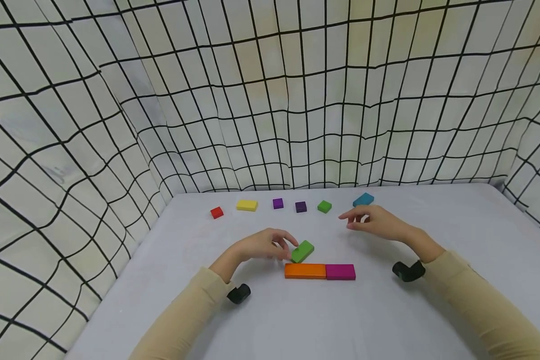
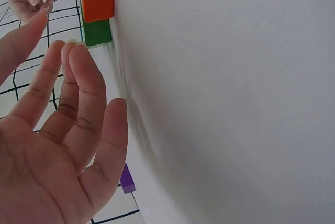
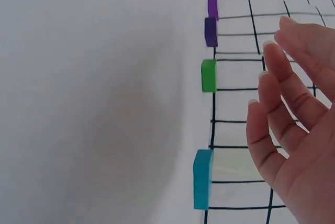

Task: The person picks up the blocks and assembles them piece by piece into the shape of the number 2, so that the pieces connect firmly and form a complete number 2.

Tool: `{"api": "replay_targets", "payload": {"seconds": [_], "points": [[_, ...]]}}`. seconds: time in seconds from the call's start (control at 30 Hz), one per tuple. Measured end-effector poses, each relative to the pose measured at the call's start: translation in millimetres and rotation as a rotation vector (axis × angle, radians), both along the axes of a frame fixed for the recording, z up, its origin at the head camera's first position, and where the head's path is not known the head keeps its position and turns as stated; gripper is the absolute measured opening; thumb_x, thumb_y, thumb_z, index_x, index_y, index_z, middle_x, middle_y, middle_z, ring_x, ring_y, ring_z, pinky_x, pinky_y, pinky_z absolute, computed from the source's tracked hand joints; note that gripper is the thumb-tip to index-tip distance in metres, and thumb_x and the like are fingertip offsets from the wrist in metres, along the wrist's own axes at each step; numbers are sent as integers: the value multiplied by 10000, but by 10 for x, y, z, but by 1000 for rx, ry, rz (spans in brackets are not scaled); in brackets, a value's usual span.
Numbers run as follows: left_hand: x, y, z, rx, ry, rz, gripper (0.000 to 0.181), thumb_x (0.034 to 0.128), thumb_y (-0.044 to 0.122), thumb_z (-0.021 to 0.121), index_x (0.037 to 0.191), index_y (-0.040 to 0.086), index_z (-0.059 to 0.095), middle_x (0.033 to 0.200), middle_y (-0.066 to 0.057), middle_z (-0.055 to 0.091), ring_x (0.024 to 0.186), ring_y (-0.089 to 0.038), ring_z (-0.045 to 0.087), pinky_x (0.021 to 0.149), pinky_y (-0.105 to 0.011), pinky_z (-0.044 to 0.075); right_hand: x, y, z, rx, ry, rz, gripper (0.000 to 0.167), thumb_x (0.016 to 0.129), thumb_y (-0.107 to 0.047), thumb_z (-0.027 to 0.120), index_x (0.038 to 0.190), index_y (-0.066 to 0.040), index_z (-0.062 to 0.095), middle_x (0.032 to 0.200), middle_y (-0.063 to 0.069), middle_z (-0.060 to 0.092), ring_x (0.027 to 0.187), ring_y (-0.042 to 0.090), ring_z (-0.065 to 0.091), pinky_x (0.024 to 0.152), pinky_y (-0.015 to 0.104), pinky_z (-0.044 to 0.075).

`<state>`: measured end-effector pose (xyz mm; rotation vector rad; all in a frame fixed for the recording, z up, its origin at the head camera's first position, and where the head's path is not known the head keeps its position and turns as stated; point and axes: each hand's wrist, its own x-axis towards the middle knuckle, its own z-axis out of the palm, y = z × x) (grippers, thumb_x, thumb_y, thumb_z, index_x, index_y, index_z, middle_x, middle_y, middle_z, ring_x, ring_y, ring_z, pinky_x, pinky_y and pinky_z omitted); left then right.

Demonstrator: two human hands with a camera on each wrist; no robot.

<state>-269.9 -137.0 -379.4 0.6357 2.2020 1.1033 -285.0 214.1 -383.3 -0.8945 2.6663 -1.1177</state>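
Observation:
A light green block [image 1: 302, 251] lies at a slant on the white table, just behind an orange block [image 1: 305, 271]. A magenta block [image 1: 340, 272] adjoins the orange one end to end. My left hand [image 1: 265, 245] is beside the green block with loosely bent fingers; in the left wrist view the fingertips [image 2: 78, 44] appear apart from the green block [image 2: 98, 33]. Over the table to the right, my right hand [image 1: 380, 222] hovers with relaxed fingers, holding nothing. Nearest to it are a blue block [image 1: 363, 199] and a small green block [image 1: 324, 206].
Along the back of the table lie a red block [image 1: 217, 212], a yellow block [image 1: 247, 205], a purple block [image 1: 277, 203] and a dark purple block [image 1: 301, 207]. Black netting [image 1: 288, 110] over white cloth rises behind the table and at the sides.

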Motion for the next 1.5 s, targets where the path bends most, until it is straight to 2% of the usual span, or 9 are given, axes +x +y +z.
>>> {"api": "replay_targets", "payload": {"seconds": [0.1, 0.27, 0.47, 0.73, 0.93, 1.2, 1.33, 1.5], "points": [[-8, 2, -37, -9, -10, 0, 359, 938, 149, 722, 1288, 94, 666, 960, -27, 650, 806, -177, 616, 729, -270, 454, -72, 27, -20, -9, 11, -42, 336, 1009, -166, 664, 1305, -9, 678, 1071, 53, 704, 972, 223, 572, 849, 362, 497], [-7, 13, -56, -37, 13, 10, 360, 919, 120, 744, 1272, 104, 677, 956, -23, 647, 819, -170, 599, 748, -272, 462, -201, 76, -72, -11, 16, -115, 368, 1006, -185, 668, 1324, 0, 663, 1022, 37, 610, 1019, 259, 535, 800, 343, 466], [-12, 32, -61, -68, 38, 7, 378, 891, 112, 786, 1255, 110, 681, 925, -24, 631, 905, -171, 567, 783, -276, 464, -361, 148, -148, -18, -36, -185, 491, 985, -192, 694, 1403, 37, 575, 993, 86, 525, 923, 252, 454, 694, 330, 372], [-28, 25, -56, -89, 47, 1, 396, 881, 114, 803, 1258, 109, 680, 909, -29, 629, 897, -177, 565, 775, -280, 458, -497, 241, -172, -38, -53, -273, 581, 968, -158, 709, 1451, 74, 486, 966, 114, 481, 868, 264, 442, 672, 344, 378], [-34, 35, -49, -95, 38, 8, 411, 871, 89, 805, 1262, 106, 676, 904, -35, 632, 904, -182, 571, 791, -287, 466, -548, 271, -164, -3, -78, -336, 661, 969, -208, 708, 1493, 68, 416, 1032, 174, 500, 936, 307, 460, 731, 366, 385], [-33, 51, -67, -108, 15, 12, 418, 871, 89, 808, 1264, 115, 666, 910, -43, 634, 896, -182, 570, 778, -278, 467, -635, 336, -224, 54, -157, -359, 784, 936, -224, 727, 1544, 54, 318, 1073, 200, 497, 952, 315, 467, 775, 377, 400], [-46, 50, -64, -113, -2, 7, 420, 878, 88, 803, 1269, 113, 653, 915, -45, 632, 884, -179, 565, 760, -265, 468, -654, 345, -184, 82, -197, -347, 829, 930, -242, 724, 1554, 62, 271, 1197, 298, 483, 1069, 406, 472, 917, 500, 431], [-46, 57, -40, -95, -30, 2, 416, 880, 73, 797, 1266, 99, 643, 900, -47, 628, 843, -171, 555, 719, -249, 457, -648, 323, -134, 131, -223, -337, 859, 946, -259, 697, 1564, 82, 207, 1400, 414, 404, 1283, 529, 412, 1100, 652, 315]]}}
